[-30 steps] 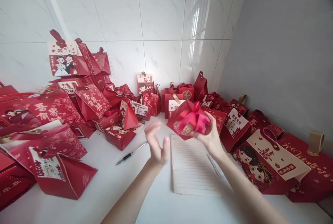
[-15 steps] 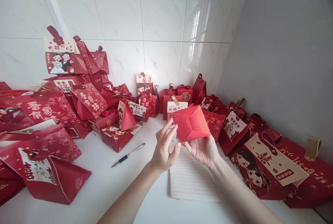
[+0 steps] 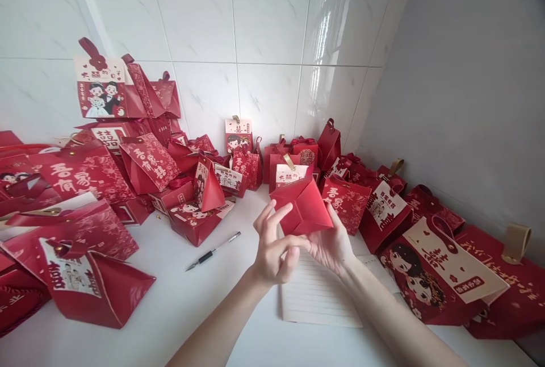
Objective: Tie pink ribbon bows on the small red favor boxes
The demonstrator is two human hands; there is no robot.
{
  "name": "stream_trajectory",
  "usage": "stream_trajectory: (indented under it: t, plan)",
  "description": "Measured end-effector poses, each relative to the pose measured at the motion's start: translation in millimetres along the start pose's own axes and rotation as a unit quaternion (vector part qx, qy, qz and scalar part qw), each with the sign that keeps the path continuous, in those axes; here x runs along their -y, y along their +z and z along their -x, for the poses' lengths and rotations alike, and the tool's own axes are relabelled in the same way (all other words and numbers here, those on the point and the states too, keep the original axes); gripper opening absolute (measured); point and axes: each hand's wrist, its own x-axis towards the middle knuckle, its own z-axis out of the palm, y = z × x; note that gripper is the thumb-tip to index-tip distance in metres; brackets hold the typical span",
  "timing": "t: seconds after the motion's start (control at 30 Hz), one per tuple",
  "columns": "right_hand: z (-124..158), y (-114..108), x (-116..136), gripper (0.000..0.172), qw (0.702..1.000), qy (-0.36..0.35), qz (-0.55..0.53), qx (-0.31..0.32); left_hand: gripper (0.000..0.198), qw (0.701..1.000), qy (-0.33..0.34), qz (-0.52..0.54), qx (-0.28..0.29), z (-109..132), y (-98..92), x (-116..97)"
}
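A small red paper gift box (image 3: 301, 208) is tilted up over the notebook, its folded base with overlapping flaps turned toward me. My right hand (image 3: 334, 246) holds it from beneath and from its right side, the thumb along the right edge. At the lower left of the box is my left hand (image 3: 272, 250), fingers apart. Its index finger reaches along the bottom edge, while other fingertips lie at the left edge; whether they press on it I cannot tell. The lined notebook (image 3: 319, 299) lies open below both hands, partly hidden by the right forearm.
A black-gripped pen (image 3: 213, 251) lies on the white table (image 3: 183, 310). Many red gift boxes (image 3: 149, 162) are piled at the left. More stand along the tiled wall (image 3: 268, 26), and larger ones (image 3: 443, 270) crowd the right side.
The red gift box has moved slightly down and left and tipped further. My left index finger has swung right along its bottom edge. The whole view has shifted a little.
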Motion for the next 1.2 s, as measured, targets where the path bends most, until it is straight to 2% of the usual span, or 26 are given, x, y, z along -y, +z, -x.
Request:
stream_trajectory:
  t: [0.07, 0.1, 0.13, 0.17, 0.23, 0.3, 0.33, 0.4, 0.47, 0.53, 0.6, 0.63, 0.73, 0.87, 0.97, 1.03, 1.1, 1.13, 1.2]
  plan:
    - [-1.2, -3.3, -2.7, 0.057, 0.995, -0.046, 0.076, -0.038, 0.031, 0.996, -0.068, 0.033, -0.041, -1.7, -1.2, 3.0]
    - [-1.5, -5.7, -4.0, 0.056, 0.984, -0.100, 0.136, -0.063, 0.027, 0.990, -0.118, 0.044, -0.065, -3.0, -1.9, 6.4]
    - [-1.7, -8.6, -4.9, 0.058, 0.958, -0.173, 0.210, -0.090, 0.024, 0.979, -0.174, 0.054, -0.093, -4.3, -2.4, 10.9]
    - [-1.6, -11.9, -5.4, 0.062, 0.914, -0.253, 0.296, -0.111, 0.024, 0.963, -0.232, 0.065, -0.123, -5.6, -2.9, 16.1]
    - [-0.9, -18.6, -4.6, 0.074, 0.778, -0.393, 0.475, -0.121, 0.027, 0.919, -0.341, 0.096, -0.175, -7.9, -3.8, 27.1]
    - [-0.1, -23.8, -2.4, 0.077, 0.642, -0.465, 0.601, -0.101, 0.031, 0.882, -0.410, 0.133, -0.190, -10.2, -5.6, 35.9]
    - [0.3, -25.3, -1.1, 0.075, 0.595, -0.480, 0.638, -0.089, 0.033, 0.875, -0.424, 0.149, -0.181, -11.7, -7.1, 38.4]
    - [0.8, -26.0, 1.0, 0.071, 0.543, -0.498, 0.673, -0.073, 0.039, 0.880, -0.417, 0.176, -0.144, -15.8, -12.1, 38.6]
    - [1.4, -23.7, 1.9, 0.070, 0.520, -0.511, 0.682, -0.057, 0.046, 0.899, -0.381, 0.199, -0.089, -21.4, -20.2, 32.0]
    - [2.5, -19.1, 1.4, 0.069, 0.515, -0.522, 0.679, -0.040, 0.048, 0.926, -0.327, 0.186, -0.023, -27.1, -30.7, 20.0]
    - [4.3, -13.2, -0.2, 0.069, 0.526, -0.530, 0.665, -0.029, 0.039, 0.958, -0.260, 0.115, 0.033, -31.4, -42.4, 5.0]
    - [5.5, -10.2, -1.4, 0.069, 0.533, -0.532, 0.658, -0.023, 0.029, 0.971, -0.225, 0.064, 0.043, -32.7, -48.1, -2.8]
    - [10.4, -1.0, -5.5, 0.070, 0.545, -0.549, 0.634, 0.005, 0.004, 0.992, -0.106, -0.059, 0.021, -33.7, -64.1, -24.6]
    - [20.5, 14.9, -10.3, 0.076, 0.553, -0.592, 0.584, 0.047, 0.006, 0.987, 0.100, -0.126, 0.032, -33.5, -84.2, -52.5]
    - [29.4, 31.8, -16.2, 0.076, 0.578, -0.611, 0.537, 0.065, 0.013, 0.966, 0.194, -0.165, 0.055, -36.7, -101.6, -77.2]
    - [35.6, 44.1, -23.6, 0.075, 0.597, -0.609, 0.515, 0.080, 0.015, 0.957, 0.199, -0.200, 0.064, -40.2, -117.3, -96.0]
    - [42.2, 56.6, -34.0, 0.076, 0.628, -0.588, 0.499, 0.103, 0.014, 0.958, 0.159, -0.232, 0.060, -43.3, -137.8, -115.4]
    - [45.9, 63.1, -39.6, 0.077, 0.653, -0.565, 0.491, 0.116, 0.016, 0.960, 0.122, -0.246, 0.056, -44.3, -149.8, -124.8]
    - [54.1, 77.7, -50.1, 0.080, 0.718, -0.485, 0.476, 0.153, 0.034, 0.960, 0.019, -0.273, 0.060, -45.0, -176.8, -142.2]
